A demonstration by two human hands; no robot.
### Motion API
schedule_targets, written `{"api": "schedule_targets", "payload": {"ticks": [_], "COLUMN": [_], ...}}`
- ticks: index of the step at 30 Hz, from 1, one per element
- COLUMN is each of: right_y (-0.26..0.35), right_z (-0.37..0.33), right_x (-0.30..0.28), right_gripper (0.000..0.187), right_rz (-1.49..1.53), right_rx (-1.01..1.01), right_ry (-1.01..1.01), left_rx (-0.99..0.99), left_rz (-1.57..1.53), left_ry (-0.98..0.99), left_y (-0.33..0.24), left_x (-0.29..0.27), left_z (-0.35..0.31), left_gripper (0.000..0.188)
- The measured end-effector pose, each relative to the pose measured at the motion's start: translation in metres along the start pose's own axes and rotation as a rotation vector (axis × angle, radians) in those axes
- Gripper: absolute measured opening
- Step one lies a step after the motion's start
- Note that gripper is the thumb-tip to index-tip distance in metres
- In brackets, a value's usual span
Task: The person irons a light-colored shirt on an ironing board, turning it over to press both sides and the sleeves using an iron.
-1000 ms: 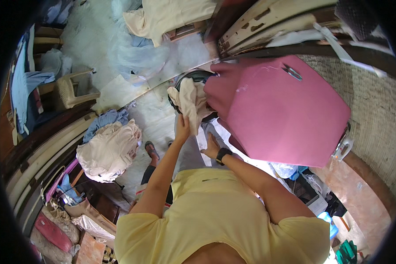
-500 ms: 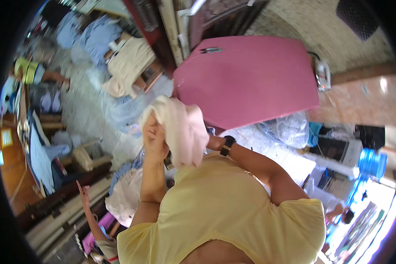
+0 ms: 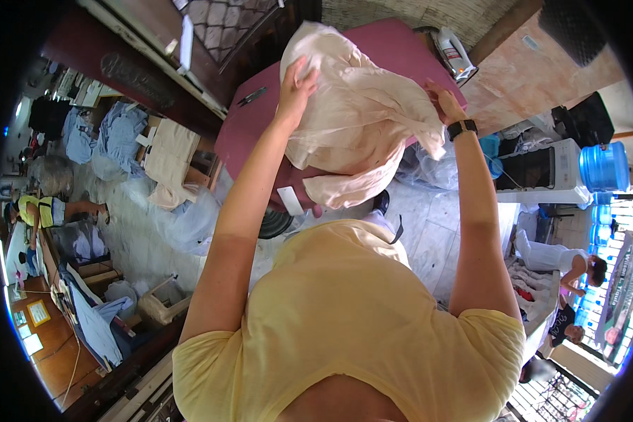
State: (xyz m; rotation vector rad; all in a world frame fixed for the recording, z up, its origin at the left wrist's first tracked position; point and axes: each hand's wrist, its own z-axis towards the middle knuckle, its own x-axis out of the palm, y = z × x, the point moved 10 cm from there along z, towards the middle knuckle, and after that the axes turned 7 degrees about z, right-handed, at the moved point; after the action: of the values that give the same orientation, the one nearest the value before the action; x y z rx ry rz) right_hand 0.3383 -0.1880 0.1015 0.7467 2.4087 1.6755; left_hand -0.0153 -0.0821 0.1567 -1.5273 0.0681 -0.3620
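Cream cloth (image 3: 355, 91) lies ahead of you in the head view, at 12 o'clock from your chest, spread in loose folds over the pink padded board (image 3: 404, 46). Its lower flap hangs past the board's near edge at 6 o'clock; how much of the rest bears on the board, you can't judge from here.

Taking the middle of the cloth as the clock's centre, your left hand (image 3: 297, 91) is at about 9 o'clock, overlapping the cloth's edge, fingers bent and somewhat apart; whether they pinch any fabric, I can't make out. Your right hand (image 3: 444, 104), with the dark watch (image 3: 462, 129) on its wrist, is at 3 o'clock, right by the opposite edge, fingers loosely curled; whether cloth is caught between them is likewise unclear.

The cloth's long axis runs roughly from 11 o'clock to 5 o'clock, slanting across the line between your hands. The bulk lies toward 3 o'clock from your left fingers and toward 9 o'clock from your right ones. Your left hand looks the nearer to that bulk.

At 9 o'clock, beyond your left hand, small snips (image 3: 252, 96) lie on the board; at 2 o'clock, a white appliance (image 3: 456, 53) stands by its far edge.
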Motion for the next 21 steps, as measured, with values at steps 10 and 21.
{"api": "schedule_targets", "payload": {"ticks": [10, 21], "right_y": [-0.065, 0.007], "right_z": [0.026, 0.164], "right_x": [-0.013, 0.063], "right_gripper": [0.031, 0.036], "right_rz": [-0.778, -0.841], "right_rx": [-0.535, -0.538], "right_ry": [0.247, 0.511], "left_rx": [0.161, 0.282], "left_rz": [1.24, 1.262], "left_ry": [-0.049, -0.072], "left_y": [0.128, 0.014], "left_x": [0.06, 0.092], "left_z": [-0.044, 0.025], "left_gripper": [0.039, 0.013]}}
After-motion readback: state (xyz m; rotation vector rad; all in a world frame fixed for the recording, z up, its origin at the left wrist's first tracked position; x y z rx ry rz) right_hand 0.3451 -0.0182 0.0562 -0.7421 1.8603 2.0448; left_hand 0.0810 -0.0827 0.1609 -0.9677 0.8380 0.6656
